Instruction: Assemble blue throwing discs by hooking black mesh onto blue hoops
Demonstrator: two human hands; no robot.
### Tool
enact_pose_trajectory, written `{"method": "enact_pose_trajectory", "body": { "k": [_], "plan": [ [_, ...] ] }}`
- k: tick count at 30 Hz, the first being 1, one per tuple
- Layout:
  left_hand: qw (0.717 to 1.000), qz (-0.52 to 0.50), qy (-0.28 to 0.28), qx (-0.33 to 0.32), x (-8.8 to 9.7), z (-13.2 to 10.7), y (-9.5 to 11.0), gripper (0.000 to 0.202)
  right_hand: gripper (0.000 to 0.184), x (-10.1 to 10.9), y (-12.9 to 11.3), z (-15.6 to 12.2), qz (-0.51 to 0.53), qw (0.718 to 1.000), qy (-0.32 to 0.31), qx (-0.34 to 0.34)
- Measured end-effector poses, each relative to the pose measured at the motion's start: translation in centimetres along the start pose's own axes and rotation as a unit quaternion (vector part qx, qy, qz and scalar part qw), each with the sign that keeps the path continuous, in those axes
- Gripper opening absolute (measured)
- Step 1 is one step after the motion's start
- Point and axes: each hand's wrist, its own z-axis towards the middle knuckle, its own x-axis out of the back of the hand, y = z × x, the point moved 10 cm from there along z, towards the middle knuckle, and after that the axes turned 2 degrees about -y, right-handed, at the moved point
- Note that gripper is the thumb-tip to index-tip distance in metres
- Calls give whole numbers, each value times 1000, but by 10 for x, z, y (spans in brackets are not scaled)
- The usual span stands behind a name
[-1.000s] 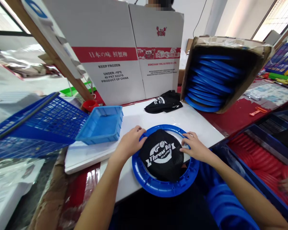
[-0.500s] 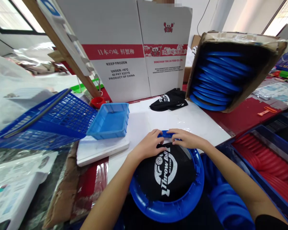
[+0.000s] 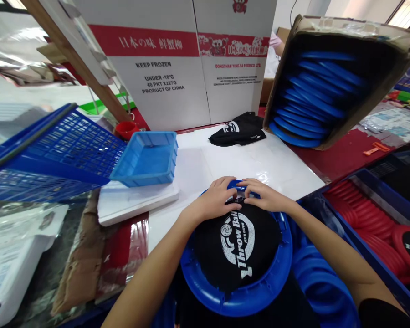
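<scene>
A blue plastic ring (image 3: 237,307) lies toward me, its lower part above my lap and its far side on the white board. Inside it spreads a black mesh fabric disc (image 3: 212,255) with white "Throw Ball" print. My left hand (image 3: 218,199) is closed at the far rim, fingers over the ring and thumb on the fabric edge. My right hand (image 3: 266,196) grips the same rim just to the right, fingers curled inward. A small gap shows between fabric and rim there. More black printed fabric pieces (image 3: 239,130) lie farther back on the board.
A light blue tray (image 3: 146,159) and a blue basket (image 3: 54,150) stand at left. White cartons (image 3: 167,105) rise behind. A tilted cardboard box (image 3: 335,27) holds several blue rings. Red rings (image 3: 372,223) fill a crate at right. Part of a person shows behind the box.
The view has shifted, so background things sit higher and slightly left. Both hands stay at the far rim; the fabric reaches nearer to it between the hands.
</scene>
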Motion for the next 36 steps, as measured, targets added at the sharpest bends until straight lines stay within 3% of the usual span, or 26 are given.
{"method": "enact_pose_trajectory", "body": {
  "k": [4,7,10,17,25,30,36],
  "plan": [
    [999,-44,6,6,1,3,-1,17,9,3,2,0,28,999,11,12],
    [997,-69,35,-9,9,5,2,13,21,-2,1,3,-4,1000,11,15],
    [996,-71,56,-16,13,6,2,12,13,-4,2,8,-9,1000,11,12],
    [993,-90,82,12,16,10,-4,16,18,14,24,8,149,982,66,-100],
    [989,-92,96,65,16,10,-10,9,11,22,20,10,90,983,128,-100],
    [989,-65,93,95,16,11,-13,8,11,21,25,17,56,983,127,-122],
    [993,-20,88,81,14,14,-10,6,12,21,30,20,58,983,119,-127]
  ]
}}
